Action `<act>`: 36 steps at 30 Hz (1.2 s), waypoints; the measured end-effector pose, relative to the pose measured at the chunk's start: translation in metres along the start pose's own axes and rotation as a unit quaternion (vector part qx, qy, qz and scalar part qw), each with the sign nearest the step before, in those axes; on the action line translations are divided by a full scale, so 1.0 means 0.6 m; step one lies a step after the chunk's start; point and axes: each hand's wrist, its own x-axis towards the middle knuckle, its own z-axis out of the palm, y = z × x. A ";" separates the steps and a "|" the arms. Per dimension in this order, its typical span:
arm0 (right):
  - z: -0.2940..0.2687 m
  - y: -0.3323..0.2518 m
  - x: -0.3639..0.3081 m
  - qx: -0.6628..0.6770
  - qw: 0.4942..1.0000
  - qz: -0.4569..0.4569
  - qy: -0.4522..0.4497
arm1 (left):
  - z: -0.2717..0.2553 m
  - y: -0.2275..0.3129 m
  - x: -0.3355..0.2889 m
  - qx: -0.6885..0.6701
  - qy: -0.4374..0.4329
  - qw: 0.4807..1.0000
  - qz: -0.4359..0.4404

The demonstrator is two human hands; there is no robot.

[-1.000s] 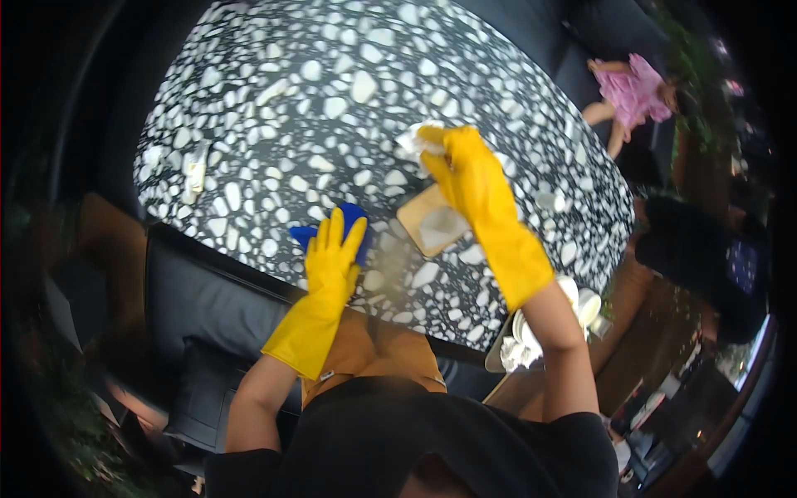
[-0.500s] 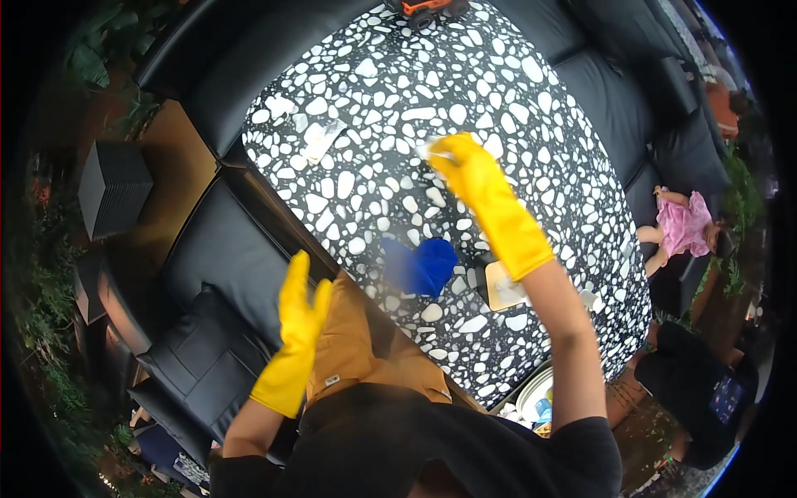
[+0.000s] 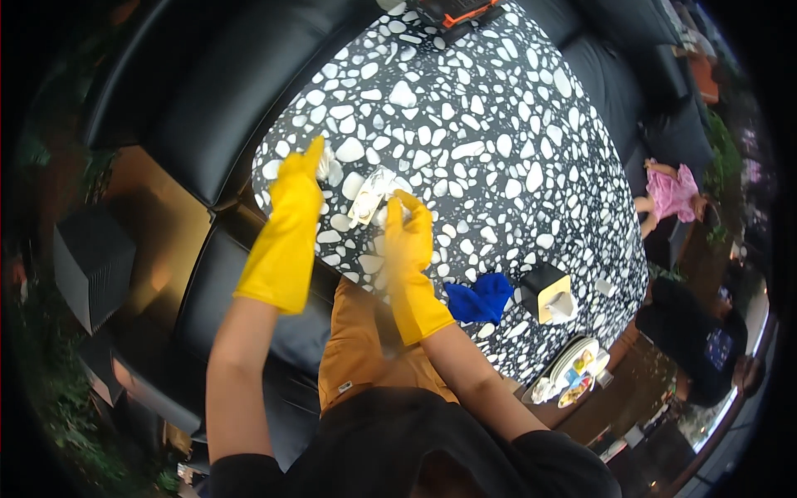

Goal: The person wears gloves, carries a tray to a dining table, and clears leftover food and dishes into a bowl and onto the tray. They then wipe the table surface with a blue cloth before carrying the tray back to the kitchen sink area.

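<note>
My left hand (image 3: 299, 187), in a yellow rubber glove, reaches over the table's near left edge. One finger points forward beside a crumpled white tissue (image 3: 328, 168), partly hidden by the glove. To its right my right hand (image 3: 408, 236), gloved alike, has its fingers drawn together on what looks like a crumpled white tissue (image 3: 400, 184), mostly covered by the fingertips. Between the hands a small pale wrapper (image 3: 364, 206) lies on the black table (image 3: 465, 195) with its white pebble pattern. A blue cloth (image 3: 481, 299) is bunched up right of my right hand.
A black-and-tan tissue box (image 3: 550, 290) stands right of the cloth, with a small white cup-like item (image 3: 604, 287) beyond. Stacked plates (image 3: 573, 365) with scraps sit at the near right edge. An orange-and-black toy vehicle (image 3: 457, 15) is at the far edge. Black sofas (image 3: 207, 83) border the table.
My left hand has risen from beside the table to the white tissue. My right hand has come back and left, close to the wrapper. The view has shifted too.
</note>
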 end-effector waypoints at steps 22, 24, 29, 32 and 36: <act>-0.615 -0.049 -0.050 -0.163 0.876 -0.436 0.124 | 0.175 0.456 -0.454 -0.481 -0.235 0.801 0.270; -0.743 0.011 -0.107 -0.086 0.966 -0.226 0.094 | 0.229 0.528 -0.546 -0.518 -0.371 0.701 0.321; -1.033 0.251 -0.235 -0.175 0.970 -0.077 0.148 | 0.437 0.727 -0.762 -0.412 -0.599 0.662 0.183; -1.155 0.388 -0.313 0.151 0.910 0.085 0.377 | 0.573 0.839 -0.903 -0.370 -0.650 0.634 0.197; -1.292 0.539 -0.334 0.176 0.785 0.327 0.497 | 0.635 0.926 -1.033 -0.218 -0.572 0.762 0.210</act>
